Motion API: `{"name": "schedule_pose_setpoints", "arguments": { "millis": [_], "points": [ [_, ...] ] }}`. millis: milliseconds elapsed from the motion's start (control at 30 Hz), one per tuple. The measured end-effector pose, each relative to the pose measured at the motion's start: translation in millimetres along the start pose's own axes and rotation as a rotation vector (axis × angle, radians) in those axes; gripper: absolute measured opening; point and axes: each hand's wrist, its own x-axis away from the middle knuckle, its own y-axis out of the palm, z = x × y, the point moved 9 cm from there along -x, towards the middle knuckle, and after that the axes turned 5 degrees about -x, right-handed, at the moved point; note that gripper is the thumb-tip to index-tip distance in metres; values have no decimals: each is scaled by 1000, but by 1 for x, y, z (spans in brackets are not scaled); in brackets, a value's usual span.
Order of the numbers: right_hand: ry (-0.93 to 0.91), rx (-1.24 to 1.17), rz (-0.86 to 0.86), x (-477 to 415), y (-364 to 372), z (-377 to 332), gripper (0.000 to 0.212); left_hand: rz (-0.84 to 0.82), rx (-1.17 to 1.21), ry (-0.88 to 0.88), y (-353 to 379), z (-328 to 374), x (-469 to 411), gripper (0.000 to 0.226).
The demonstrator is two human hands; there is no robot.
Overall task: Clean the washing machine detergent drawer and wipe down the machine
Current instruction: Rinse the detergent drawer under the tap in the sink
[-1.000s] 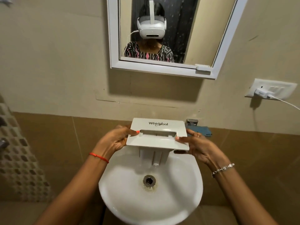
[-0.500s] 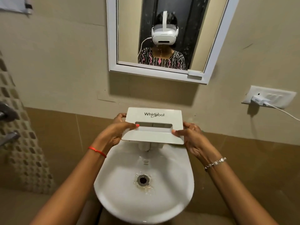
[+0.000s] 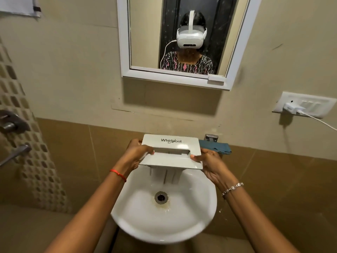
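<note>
You've got the drawer (image 3: 171, 152) gripped w/ both hands: left hand (image 3: 135, 155) clamped on its 9 o'clock edge, right hand (image 3: 209, 161) at 3. It's held over the sink (image 3: 164, 225), at the sink's 12 o'clock side, faceplate toward you.

Detergent drawer (image 3: 171, 155) body mostly hidden beneath its own front panel, tap (image 3: 211, 137) and blue cloth (image 3: 217, 147) partly concealed behind it, fingers (image 3: 135, 143) of left hand (image 3: 135, 156) curled out of sight behind panel, white cable (image 3: 321, 122) cut off at right edge, mirror (image 3: 182, 42) top cropped
</note>
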Motion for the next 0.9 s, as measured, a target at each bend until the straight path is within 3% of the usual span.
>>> {"name": "schedule_pose_setpoints", "arguments": {
  "millis": [167,367,467,567,733,900],
  "points": [
    [-59,-19,-40,1,-2,2,38,-2,84,8,-1,-9,3,50],
    [-129,-49,-76,3,1,-7,47,-6,78,103,-4,5,2,51],
    [-83,-49,-55,4,0,-1,44,-4,38,57,-4,-2,1,48],
    [-18,-17,-39,7,-1,8,41,-32,-10,-20,-4,-12,1,30],
    [-48,10,-75,12,2,15,48,12,-7,-3,-18,-22,11,45],
    [-98,127,-150,23,11,13,55,-64,-30,15,-35,-16,32,53]
  ]
}}
